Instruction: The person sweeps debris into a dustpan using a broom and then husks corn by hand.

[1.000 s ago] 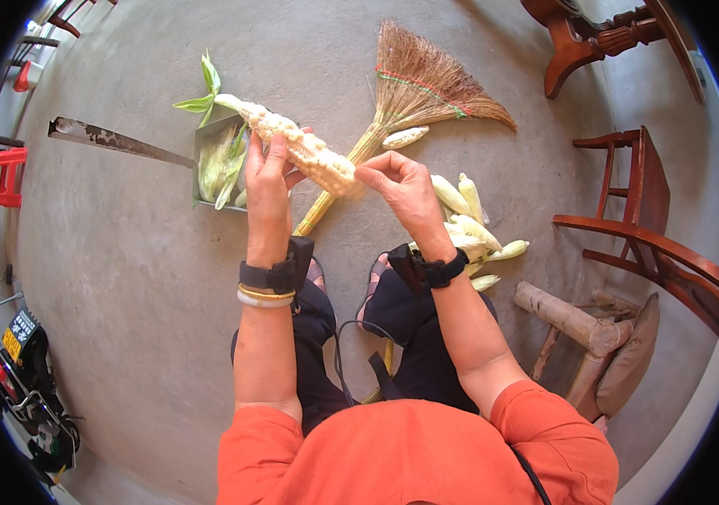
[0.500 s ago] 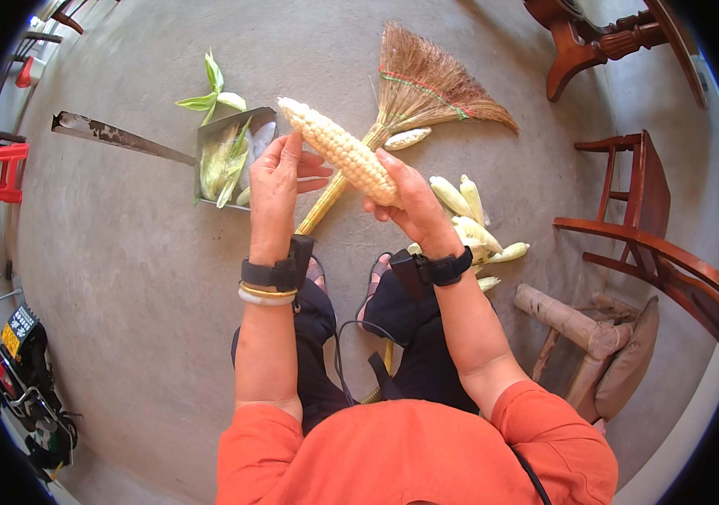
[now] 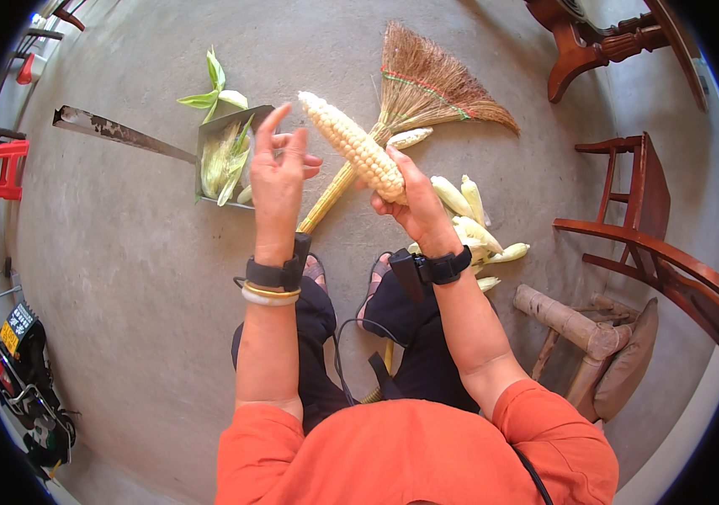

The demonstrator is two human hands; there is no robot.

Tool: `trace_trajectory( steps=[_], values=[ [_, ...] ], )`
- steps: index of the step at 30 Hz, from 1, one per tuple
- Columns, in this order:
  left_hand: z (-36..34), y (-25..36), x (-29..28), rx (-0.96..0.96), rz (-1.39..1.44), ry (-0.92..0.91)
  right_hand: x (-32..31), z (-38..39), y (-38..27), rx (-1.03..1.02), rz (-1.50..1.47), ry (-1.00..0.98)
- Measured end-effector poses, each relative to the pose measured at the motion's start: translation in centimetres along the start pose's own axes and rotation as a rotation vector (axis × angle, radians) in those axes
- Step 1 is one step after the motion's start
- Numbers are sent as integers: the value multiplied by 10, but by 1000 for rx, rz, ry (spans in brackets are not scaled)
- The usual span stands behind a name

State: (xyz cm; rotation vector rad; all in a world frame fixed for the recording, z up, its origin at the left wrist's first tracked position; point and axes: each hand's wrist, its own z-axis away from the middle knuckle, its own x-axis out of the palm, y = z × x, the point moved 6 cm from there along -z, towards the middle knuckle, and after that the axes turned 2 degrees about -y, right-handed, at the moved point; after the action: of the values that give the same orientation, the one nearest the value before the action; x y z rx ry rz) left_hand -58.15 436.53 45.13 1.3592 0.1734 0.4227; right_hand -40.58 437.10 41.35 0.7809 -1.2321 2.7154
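Note:
A husked, pale yellow corn cob (image 3: 351, 143) is gripped near its lower end by my right hand (image 3: 414, 202), its tip slanting up to the left. Just left of the cob, my left hand (image 3: 279, 181) is raised with its fingers apart, touching nothing that I can see. Behind that hand a dustpan (image 3: 223, 204) with a long metal handle (image 3: 124, 135) holds green corn husks (image 3: 225, 160). More husk leaves (image 3: 212, 93) lie on the floor beyond it. Several corn ears (image 3: 477, 223), pale and partly in husk, are heaped to the right of my right hand.
A straw broom (image 3: 427, 84) lies beyond the cob, with a single corn ear (image 3: 410, 138) beside it. Wooden chairs (image 3: 650, 185) and a bamboo stool (image 3: 578, 324) stand at the right. A red plastic stool (image 3: 3, 171) and a motorbike (image 3: 27, 387) are at the left.
My left hand has come away from the cob, its fingers lifting and spreading. The cob has shifted slightly right and tilted more upright in my right hand.

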Motion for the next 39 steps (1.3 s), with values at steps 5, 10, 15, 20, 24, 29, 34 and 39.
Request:
trace_trajectory(
  steps=[5,10,15,20,24,29,34,39],
  values=[
    [-3,-10,2,353,-404,-90,15,4,0,-28,102,-5],
    [0,-5,-1,74,-39,13,10,5,-6,-144,184,66],
    [1,-7,-14,-68,260,-14,2,4,-9,-139,164,121],
    [3,-14,4,-202,-142,-121,9,8,-16,-214,236,108],
    [2,-24,2,-251,-294,-244,8,5,-16,-271,368,140],
    [-2,-16,-2,-66,22,-165,9,5,-15,-272,330,157],
    [-6,-13,-18,-160,25,-8,-1,7,-17,-214,312,181],
    [6,-25,11,-289,-252,-381,4,8,-19,-210,311,119]
  ],
)
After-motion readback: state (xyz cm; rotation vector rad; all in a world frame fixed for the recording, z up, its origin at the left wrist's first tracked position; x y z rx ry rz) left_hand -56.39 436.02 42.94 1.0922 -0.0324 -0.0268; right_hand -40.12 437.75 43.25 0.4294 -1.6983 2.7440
